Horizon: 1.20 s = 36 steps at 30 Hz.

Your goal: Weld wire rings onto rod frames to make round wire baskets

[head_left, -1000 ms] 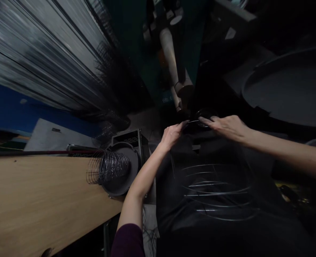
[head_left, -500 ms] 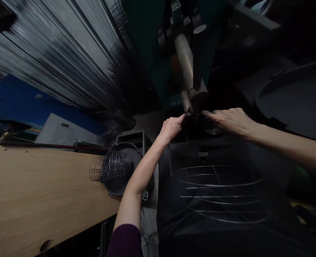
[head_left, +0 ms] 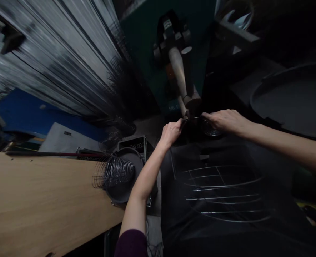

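Note:
My left hand [head_left: 170, 132] and my right hand [head_left: 224, 120] both pinch a thin wire piece [head_left: 194, 118] held under the tip of a machine arm [head_left: 186, 89]. The fingers of both hands are closed on it, one at each end. Below my hands a curved wire grille [head_left: 222, 194] lies over a dark machine body [head_left: 200, 214]. It is too dark to tell whether the wire in my fingers is part of that grille.
A wooden table [head_left: 40, 207] runs along the left, with a stack of wire rings [head_left: 112, 173] on a grey round stand at its edge. Bundles of metal rods [head_left: 53, 60] fill the upper left. A large dark round pan [head_left: 294, 100] sits at right.
My view has shifted slightly and the machine arm looks lower in the picture. Both hands stay pinched at the arm's tip, the left a little lower than before.

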{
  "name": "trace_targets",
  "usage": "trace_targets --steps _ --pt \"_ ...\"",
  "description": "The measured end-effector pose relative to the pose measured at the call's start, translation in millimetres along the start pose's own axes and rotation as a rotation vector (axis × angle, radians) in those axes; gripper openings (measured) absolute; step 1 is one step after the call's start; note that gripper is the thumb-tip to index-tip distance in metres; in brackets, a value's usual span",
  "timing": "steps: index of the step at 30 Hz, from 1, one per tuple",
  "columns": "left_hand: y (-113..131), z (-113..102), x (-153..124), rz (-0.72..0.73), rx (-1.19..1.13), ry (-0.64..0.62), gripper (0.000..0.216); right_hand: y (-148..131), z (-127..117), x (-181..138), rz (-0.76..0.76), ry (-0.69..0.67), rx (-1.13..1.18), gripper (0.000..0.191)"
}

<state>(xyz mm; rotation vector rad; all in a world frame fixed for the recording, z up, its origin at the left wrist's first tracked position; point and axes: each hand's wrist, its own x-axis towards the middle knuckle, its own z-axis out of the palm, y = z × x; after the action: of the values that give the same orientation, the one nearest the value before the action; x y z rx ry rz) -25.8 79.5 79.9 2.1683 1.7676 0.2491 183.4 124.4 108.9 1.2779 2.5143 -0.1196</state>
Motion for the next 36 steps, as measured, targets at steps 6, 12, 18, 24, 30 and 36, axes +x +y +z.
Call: trace_targets --steps 6,12,18,24,30,36 --pt "-2 6 4 0.017 -0.027 0.017 0.036 4 4 0 0.016 0.022 0.035 0.035" --pt "-9 9 4 0.034 -0.037 0.052 0.036 3 5 1 0.013 0.058 0.11 0.032" --pt "-16 7 3 -0.005 -0.005 0.05 0.034 -6 4 9 -0.004 0.045 0.091 0.032" --pt "-24 0 2 -0.002 -0.063 0.054 0.03 -3 -4 1 0.046 0.075 0.29 0.037" --pt "-35 -1 3 -0.022 -0.189 0.194 0.03 3 16 -35 0.155 0.043 0.533 0.028" --pt "-56 43 -108 -0.484 -0.728 0.365 0.036 2 40 -76 0.292 0.518 0.679 0.022"
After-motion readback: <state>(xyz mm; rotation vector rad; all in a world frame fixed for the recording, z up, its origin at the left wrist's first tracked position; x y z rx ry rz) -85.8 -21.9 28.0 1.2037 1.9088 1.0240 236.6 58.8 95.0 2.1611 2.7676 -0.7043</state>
